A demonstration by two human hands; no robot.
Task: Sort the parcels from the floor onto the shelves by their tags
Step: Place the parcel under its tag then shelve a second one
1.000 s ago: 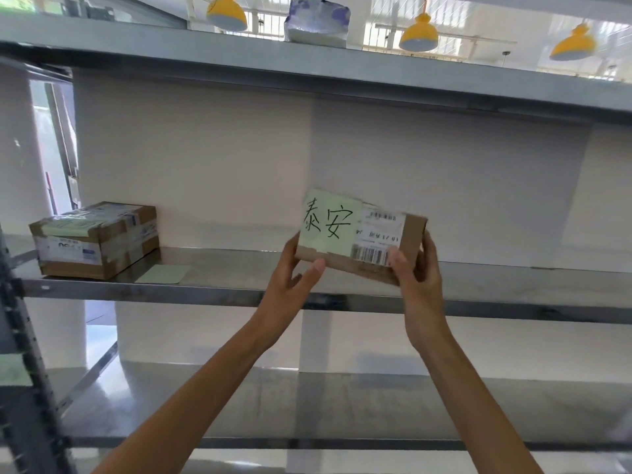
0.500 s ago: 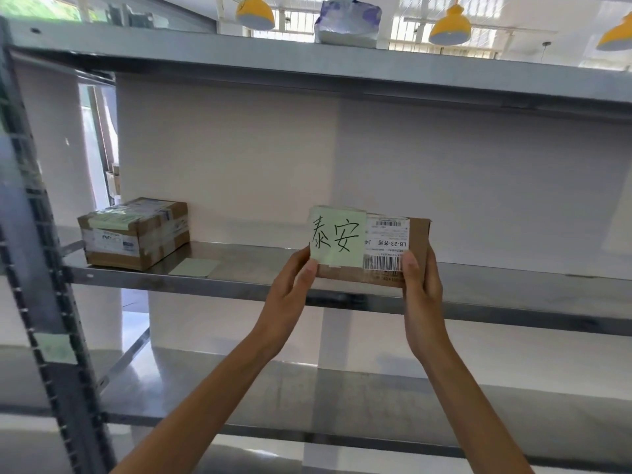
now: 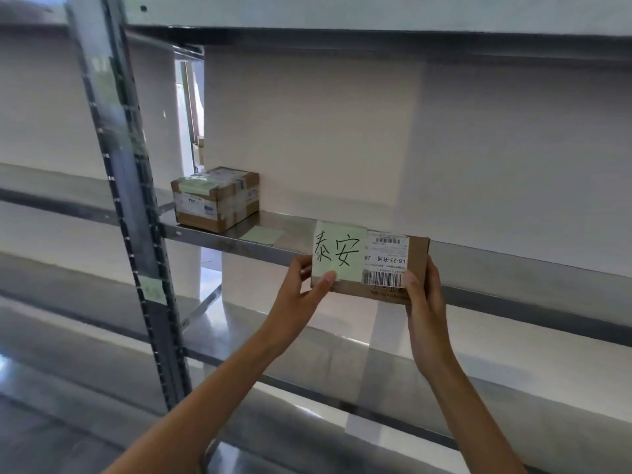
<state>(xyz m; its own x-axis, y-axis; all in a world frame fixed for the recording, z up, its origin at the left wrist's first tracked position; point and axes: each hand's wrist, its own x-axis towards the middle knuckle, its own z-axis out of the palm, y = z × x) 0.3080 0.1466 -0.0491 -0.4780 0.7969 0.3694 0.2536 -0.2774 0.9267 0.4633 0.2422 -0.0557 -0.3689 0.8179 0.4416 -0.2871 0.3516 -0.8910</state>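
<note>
While both hands, left hand (image 3: 301,289) and right hand (image 3: 422,295), are gripping its ends, the tagged cardboard parcel (image 3: 393,268) is looking light and stiff.

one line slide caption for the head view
Both hands hold a green-tagged parcel before the middle shelf.

The left hand (image 3: 301,295) and the right hand (image 3: 422,295) hold a parcel (image 3: 393,268) before the middle shelf (image 3: 513,265), on which another parcel (image 3: 215,198) stands left, beside a loose note (image 3: 262,235).
</note>
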